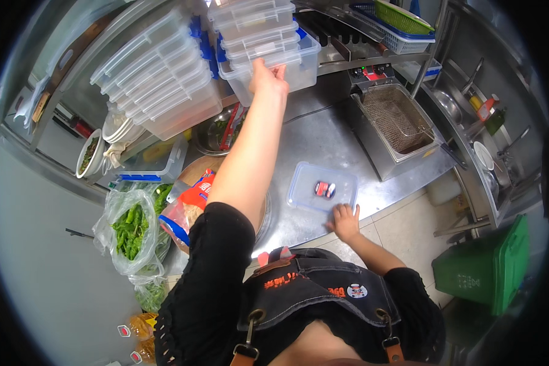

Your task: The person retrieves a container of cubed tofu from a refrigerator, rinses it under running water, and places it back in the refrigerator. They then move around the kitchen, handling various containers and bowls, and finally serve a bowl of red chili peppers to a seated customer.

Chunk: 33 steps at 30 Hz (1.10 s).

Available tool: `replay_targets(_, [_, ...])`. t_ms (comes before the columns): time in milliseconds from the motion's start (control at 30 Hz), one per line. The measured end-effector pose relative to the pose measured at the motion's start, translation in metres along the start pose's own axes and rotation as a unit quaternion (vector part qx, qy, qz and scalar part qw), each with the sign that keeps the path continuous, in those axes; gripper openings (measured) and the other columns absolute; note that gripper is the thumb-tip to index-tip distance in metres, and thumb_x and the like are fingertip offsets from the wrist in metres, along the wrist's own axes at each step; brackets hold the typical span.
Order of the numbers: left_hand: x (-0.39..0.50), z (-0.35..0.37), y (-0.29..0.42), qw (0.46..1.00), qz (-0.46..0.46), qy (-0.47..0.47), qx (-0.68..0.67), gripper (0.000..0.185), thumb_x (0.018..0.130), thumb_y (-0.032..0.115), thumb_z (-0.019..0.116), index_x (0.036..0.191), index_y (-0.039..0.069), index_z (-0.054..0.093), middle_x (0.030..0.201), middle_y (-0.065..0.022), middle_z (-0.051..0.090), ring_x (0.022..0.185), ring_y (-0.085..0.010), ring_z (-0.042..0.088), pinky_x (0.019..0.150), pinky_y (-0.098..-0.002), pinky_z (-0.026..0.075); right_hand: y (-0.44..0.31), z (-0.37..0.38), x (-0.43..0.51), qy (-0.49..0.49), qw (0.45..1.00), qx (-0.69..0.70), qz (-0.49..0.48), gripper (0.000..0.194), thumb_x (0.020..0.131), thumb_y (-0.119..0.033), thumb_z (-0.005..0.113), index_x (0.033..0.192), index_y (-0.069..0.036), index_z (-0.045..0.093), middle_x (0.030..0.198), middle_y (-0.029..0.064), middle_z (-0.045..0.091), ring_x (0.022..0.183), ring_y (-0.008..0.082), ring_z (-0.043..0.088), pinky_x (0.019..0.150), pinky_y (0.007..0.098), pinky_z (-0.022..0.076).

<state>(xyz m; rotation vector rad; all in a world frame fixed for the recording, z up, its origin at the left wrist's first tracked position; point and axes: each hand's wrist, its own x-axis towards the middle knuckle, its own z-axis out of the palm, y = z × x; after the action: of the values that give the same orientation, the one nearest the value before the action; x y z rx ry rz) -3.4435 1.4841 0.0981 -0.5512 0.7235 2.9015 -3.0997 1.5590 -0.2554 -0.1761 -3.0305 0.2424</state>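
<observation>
My left hand (269,81) reaches far up and has its fingers on the rim of a clear plastic box (263,48) in a nested stack. That stack sits inside a larger clear plastic bin (309,64) on the shelf. My right hand (345,222) rests at the near edge of a clear rectangular plastic lid or lidded container (299,190), fingers on its rim and thumb apart. It lies on the stainless steel worktop (320,132) and bears a dark and red label in its middle.
Another stack of clear bins (164,82) leans at left. Below are a bag of green peppers (132,228), a red food packet (201,190) on a round wooden board and a steel bowl (206,137). A deep fryer with a wire basket (391,116) stands right; a green waste bin (476,270) is on the floor.
</observation>
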Motion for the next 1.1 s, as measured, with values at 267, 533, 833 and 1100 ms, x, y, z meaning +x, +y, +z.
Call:
replay_targets(267, [0.064,0.021,0.0,1.0,0.007,-0.003,0.015,0.031,0.087,0.022,0.06,0.102,-0.005,0.051,0.09,-0.0152,0.055,0.074,-0.0258,0.058,0.07,-0.0431,0.057,0.034,-0.031,-0.069,0.031,0.996,-0.028,-0.082,0.02,0.076,-0.01,0.059,0.095,-0.007,0.057,0.097,0.0083,0.055,0.094,0.0265,0.051,0.094,0.0514,0.0338])
replay_targets(533, [-0.002,-0.05,-0.008,0.935,-0.082,-0.191,0.289,0.028,0.092,0.029,0.05,0.104,0.004,0.049,0.093,-0.015,0.056,0.073,-0.0284,0.057,0.069,-0.0449,0.052,0.027,-0.137,-0.11,0.168,0.981,0.029,-0.091,0.019,0.07,0.001,0.056,0.088,-0.002,0.056,0.083,0.0132,0.062,0.065,0.0278,0.061,0.057,0.039,0.0502])
replay_targets(833, [-0.285,-0.193,0.081,0.229,0.496,-0.611,0.573,0.047,0.07,0.021,0.072,0.112,0.006,0.056,0.12,-0.013,0.054,0.125,-0.033,0.042,0.103,-0.0615,0.027,-0.017,-0.275,-0.041,0.243,0.727,0.634,0.104,0.015,0.087,-0.003,0.058,0.101,0.001,0.054,0.095,0.0103,0.065,0.081,0.0198,0.066,0.068,0.0315,0.0554])
replay_targets(1100, [-0.332,-0.171,0.216,0.122,0.708,-0.28,0.637,0.047,0.07,0.018,0.072,0.113,0.005,0.063,0.123,-0.0123,0.055,0.123,-0.0346,0.047,0.104,-0.0622,0.028,-0.195,-0.402,0.049,0.166,0.489,0.842,-0.155,0.034,0.092,-0.008,0.054,0.119,0.005,0.036,0.119,0.0211,0.05,0.11,0.0354,0.055,0.093,0.0486,0.0502])
